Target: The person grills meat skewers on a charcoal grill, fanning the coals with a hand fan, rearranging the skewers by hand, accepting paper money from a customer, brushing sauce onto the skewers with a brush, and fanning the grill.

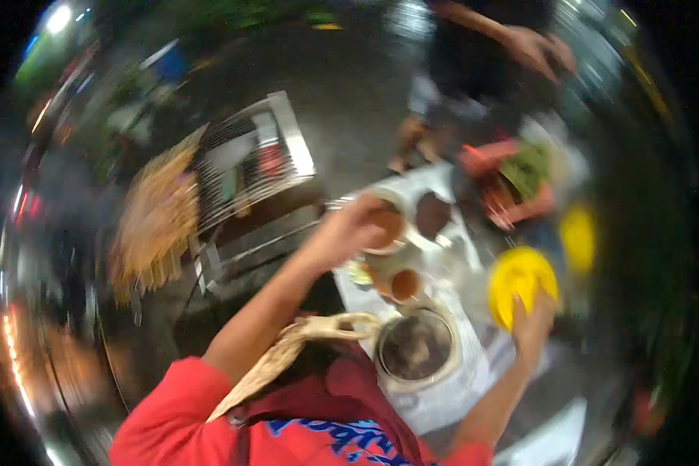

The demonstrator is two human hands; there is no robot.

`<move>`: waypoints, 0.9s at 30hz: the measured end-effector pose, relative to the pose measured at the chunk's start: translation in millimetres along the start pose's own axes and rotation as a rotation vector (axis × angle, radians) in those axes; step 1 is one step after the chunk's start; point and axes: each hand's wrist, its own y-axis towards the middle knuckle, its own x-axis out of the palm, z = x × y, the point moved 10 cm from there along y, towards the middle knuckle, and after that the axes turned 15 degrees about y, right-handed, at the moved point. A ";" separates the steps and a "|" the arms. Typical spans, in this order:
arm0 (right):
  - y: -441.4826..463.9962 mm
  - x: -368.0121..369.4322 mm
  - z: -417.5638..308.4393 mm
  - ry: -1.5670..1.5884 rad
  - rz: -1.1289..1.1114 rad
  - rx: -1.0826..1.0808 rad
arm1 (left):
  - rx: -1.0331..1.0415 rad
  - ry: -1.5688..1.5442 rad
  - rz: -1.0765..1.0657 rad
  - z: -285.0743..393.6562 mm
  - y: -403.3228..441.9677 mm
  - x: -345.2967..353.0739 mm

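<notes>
My right hand (530, 314) grips a round yellow plate (511, 273) by its near edge, thumb on top. Over on the left, my left hand (359, 224) reaches over a round container of brown sauce (388, 229). Its fingers are curled and blurred at the rim, and what they hold, if anything, is hidden. Nearer to me stand a small orange-brown cup (405, 286) and a large pot (417, 347) with dark contents. A dark bowl (433, 216) is just beyond the sauce container. All these stand on a pale-covered table (474, 365).
At the left is a grill rack (248, 182) beside many skewers (159, 210). A red-orange basket (512, 206) with something green stands at the right, near another yellow item (578, 237). Another person's hand (532, 48) is at the top. The view is motion-blurred.
</notes>
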 end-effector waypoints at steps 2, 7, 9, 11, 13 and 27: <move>-13.7 -23.4 -136.7 0.284 -0.088 -0.262 | 0.128 0.104 0.087 -16.8 -3.1 -0.6; -153.4 87.8 -396.6 0.660 -1.189 -1.022 | -0.192 -0.383 0.034 -59.5 -26.9 -9.4; -186.0 135.6 -416.8 0.491 -1.216 -1.154 | -0.131 -0.408 0.089 -75.6 -41.1 -40.7; -203.9 158.8 -430.8 0.473 -1.299 -1.197 | -0.119 -0.432 0.159 -108.7 -52.6 -66.1; -203.2 141.2 -439.9 0.483 -1.208 -1.162 | -0.165 0.165 0.292 -124.3 -89.6 -136.7; -21.7 85.6 -407.8 0.587 -0.403 -0.282 | -0.669 0.629 0.724 -306.6 -287.6 -326.0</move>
